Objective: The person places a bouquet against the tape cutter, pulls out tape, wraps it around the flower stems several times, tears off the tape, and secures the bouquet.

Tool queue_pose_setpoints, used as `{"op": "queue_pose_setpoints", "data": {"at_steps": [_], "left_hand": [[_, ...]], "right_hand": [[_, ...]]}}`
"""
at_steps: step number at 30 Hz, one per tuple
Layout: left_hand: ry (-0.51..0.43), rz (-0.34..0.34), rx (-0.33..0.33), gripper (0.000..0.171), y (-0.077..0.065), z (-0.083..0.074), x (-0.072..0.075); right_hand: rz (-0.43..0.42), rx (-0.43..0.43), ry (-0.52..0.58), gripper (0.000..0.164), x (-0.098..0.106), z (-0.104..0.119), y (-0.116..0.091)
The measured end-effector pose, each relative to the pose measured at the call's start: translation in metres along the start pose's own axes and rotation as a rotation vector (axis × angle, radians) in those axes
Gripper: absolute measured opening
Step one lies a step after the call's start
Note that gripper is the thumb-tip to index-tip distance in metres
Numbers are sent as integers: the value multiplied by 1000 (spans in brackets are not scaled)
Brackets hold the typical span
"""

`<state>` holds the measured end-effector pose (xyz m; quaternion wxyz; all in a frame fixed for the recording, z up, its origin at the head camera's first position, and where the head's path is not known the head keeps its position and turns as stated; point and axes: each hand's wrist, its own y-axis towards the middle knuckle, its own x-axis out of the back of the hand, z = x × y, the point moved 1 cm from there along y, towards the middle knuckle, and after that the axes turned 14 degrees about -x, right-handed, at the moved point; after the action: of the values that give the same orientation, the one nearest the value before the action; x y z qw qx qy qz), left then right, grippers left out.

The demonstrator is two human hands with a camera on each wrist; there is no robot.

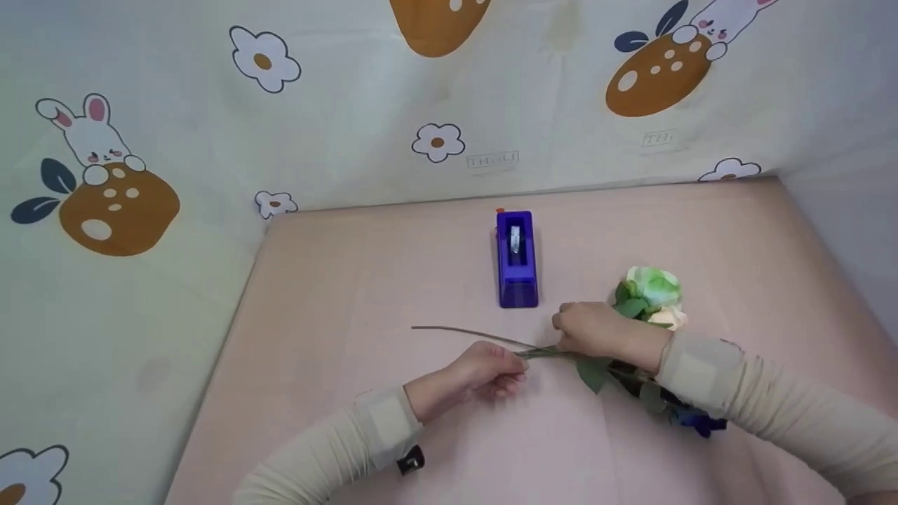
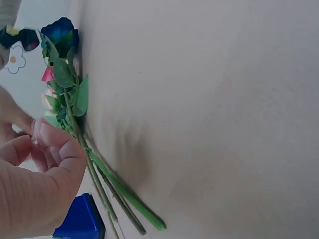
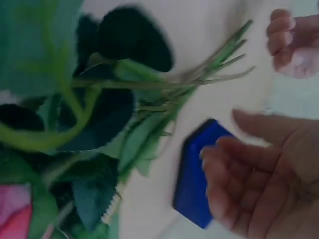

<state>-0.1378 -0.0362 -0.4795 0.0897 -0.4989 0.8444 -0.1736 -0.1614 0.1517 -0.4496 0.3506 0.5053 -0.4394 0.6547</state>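
A bunch of roses with leafy stems [image 1: 477,333] lies on the table beneath my hands. It has a green-white rose [image 1: 654,286], a peach rose [image 1: 668,318] and a blue rose [image 2: 61,39]. My left hand [image 1: 491,368] is near the cut stem ends, thumb and fingertips close together; I cannot tell whether something thin is between them. In the right wrist view those stem ends stand apart from it. Over the stems, near the leaves, is my right hand [image 1: 596,330]. Its fingers [image 3: 227,184] curl loosely, thumb apart, and no object shows in them.
Behind the hands, a blue tape dispenser [image 1: 518,284] stands on the pink tabletop [image 1: 337,273]. A small black object [image 1: 412,461] lies beside my left sleeve. Printed cloth [image 1: 351,140] with rabbits and flowers hangs along the back and left side of the table.
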Motion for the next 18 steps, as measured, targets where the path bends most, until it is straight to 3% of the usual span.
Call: {"op": "queue_pose_setpoints", "data": {"at_steps": [6,13,18], "left_hand": [[67,-47,-23,12,7,10,-6],[205,-142,-114,9,10,26,-12],[218,-163,-146,8,10,30,-11]], "right_hand": [[196,55,53,18,-18,2,20],[243,76,28,13,-21,7,28],[232,94,0,16,-20,7,28]]}}
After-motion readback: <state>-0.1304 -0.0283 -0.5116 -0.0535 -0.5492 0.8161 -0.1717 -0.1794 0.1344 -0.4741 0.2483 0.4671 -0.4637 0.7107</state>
